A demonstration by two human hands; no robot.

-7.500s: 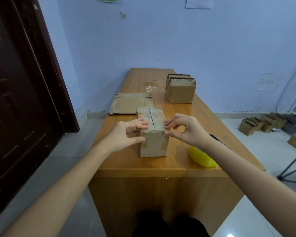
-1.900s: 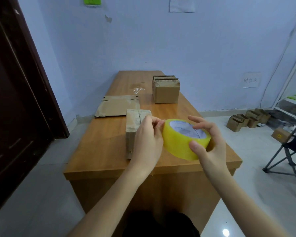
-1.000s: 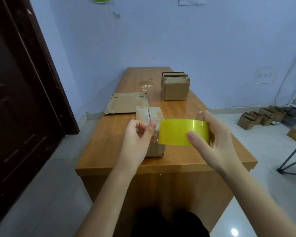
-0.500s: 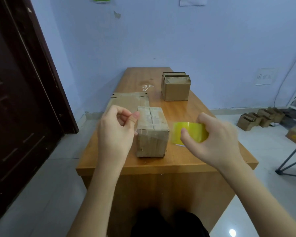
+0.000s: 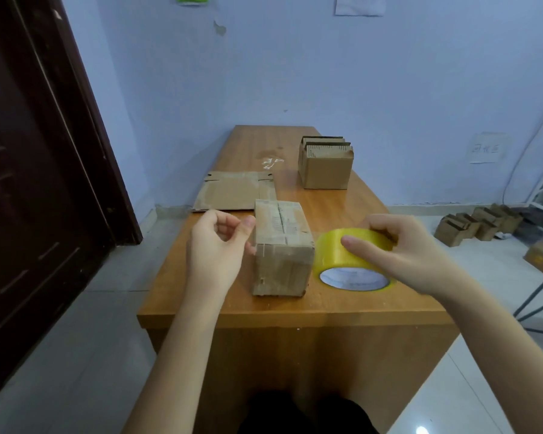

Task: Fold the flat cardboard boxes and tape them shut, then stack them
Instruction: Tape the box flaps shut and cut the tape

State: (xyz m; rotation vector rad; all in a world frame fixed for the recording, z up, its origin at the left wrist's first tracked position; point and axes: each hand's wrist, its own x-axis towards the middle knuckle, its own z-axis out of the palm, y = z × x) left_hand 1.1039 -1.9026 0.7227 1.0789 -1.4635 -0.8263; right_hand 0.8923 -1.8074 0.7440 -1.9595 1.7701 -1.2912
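Note:
A folded cardboard box [image 5: 281,245] stands near the front of the wooden table [image 5: 201,292], its top flaps closed with a seam down the middle. My right hand [image 5: 402,249] grips a yellow tape roll [image 5: 348,264] just right of the box, low over the table. My left hand [image 5: 217,249] hovers at the box's left side with thumb and forefinger pinched; a clear tape strip between hand and roll is too faint to confirm. A flat unfolded box [image 5: 232,191] lies behind.
An open cardboard box [image 5: 325,162] filled with flat cardboard stands at the back right of the table. A scrap of clear tape [image 5: 271,162] lies near it. Several small boxes [image 5: 477,223] sit on the floor at right. A dark door [image 5: 29,167] is at left.
The roll came down from in front of the box to its right side, and has tilted so the core faces me. My left hand moved left of the box, still pinched.

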